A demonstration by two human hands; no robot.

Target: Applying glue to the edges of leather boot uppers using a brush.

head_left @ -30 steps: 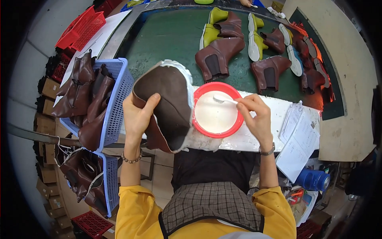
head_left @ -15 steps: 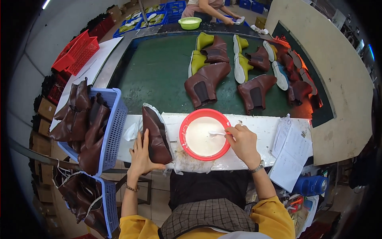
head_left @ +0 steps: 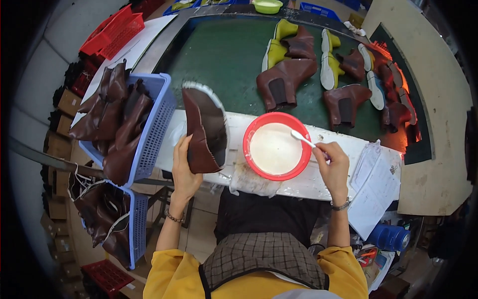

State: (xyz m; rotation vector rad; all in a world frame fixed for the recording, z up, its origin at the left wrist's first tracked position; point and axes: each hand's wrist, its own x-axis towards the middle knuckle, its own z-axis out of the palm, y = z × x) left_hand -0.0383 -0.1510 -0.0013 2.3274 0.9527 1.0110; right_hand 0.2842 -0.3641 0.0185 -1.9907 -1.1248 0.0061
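Observation:
My left hand (head_left: pixel 185 167) grips a brown leather boot upper (head_left: pixel 198 132) by its left side, thumb near the bottom end. The upper stands tilted, its dark inside facing right and a whitish edge curving along its top. My right hand (head_left: pixel 332 167) is closed around the handle of a small white brush (head_left: pixel 300 137). The brush's head is over the right part of a red bowl (head_left: pixel 247 155), above the creamy white liquid (head_left: pixel 274 152) in it. The bowl stands on the white bench strip between my hands.
Brown uppers fill a blue basket (head_left: pixel 162 117) at left, with another blue basket (head_left: pixel 139 224) below it. Several brown uppers (head_left: pixel 286 82) and yellow-green lined pieces (head_left: pixel 331 70) lie on the green belt (head_left: pixel 219 55). Papers (head_left: pixel 373 184) lie at right, above a blue bottle (head_left: pixel 388 236).
My left hand has lifted and turned the upper so its inside shows. The brush has risen from the liquid toward the bowl's right rim. The view has shifted; the co-worker is out of it.

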